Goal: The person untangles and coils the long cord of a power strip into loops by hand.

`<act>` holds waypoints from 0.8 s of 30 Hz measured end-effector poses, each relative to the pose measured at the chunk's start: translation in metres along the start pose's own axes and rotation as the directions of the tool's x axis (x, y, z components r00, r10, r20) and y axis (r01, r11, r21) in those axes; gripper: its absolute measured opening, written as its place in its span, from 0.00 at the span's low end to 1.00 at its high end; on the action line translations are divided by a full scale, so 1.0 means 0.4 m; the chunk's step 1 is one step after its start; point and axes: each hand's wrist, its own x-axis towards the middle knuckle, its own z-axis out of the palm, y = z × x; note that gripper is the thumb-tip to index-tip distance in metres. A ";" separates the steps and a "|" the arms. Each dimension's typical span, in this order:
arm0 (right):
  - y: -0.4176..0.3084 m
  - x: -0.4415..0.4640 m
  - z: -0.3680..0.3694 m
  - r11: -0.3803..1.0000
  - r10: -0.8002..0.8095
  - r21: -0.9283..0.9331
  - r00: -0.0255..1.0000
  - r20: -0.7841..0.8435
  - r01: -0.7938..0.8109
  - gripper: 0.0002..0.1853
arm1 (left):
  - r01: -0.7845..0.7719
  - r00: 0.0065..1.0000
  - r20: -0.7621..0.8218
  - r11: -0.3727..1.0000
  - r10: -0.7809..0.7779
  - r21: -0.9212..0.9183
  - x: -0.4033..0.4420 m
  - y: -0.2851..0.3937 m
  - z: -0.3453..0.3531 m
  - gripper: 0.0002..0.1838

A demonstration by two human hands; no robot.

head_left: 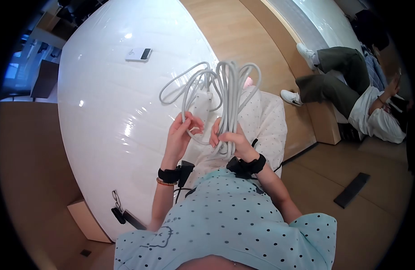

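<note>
Gathered in long loops, a light grey cable (230, 96) stands up from my right hand (233, 140), whose fingers and thumb are wrapped round the bundle. A looser strand of it passes through my left hand (182, 132), pinched between thumb and fingers to the left of the bundle. Behind the loops is a white block (201, 102) that looks like a power strip, partly covered by the cable. Both hands are above my lap, over white dotted fabric (268, 114).
A large plastic-covered white mattress (99, 90) spreads to my left, bearing a small white box (138, 54) and, nearer me, eyeglasses (116, 198) beside dark items. On the right sits another person (342, 83) in dark trousers. A dark flat bar (351, 190) lies on the floor.
</note>
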 end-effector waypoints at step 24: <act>-0.084 -0.093 -0.097 0.971 0.052 0.232 0.998 0.026 -0.057 0.10 | 0.076 0.955 -0.149 0.273 0.256 0.959 0.270 -0.177 -0.080 0.39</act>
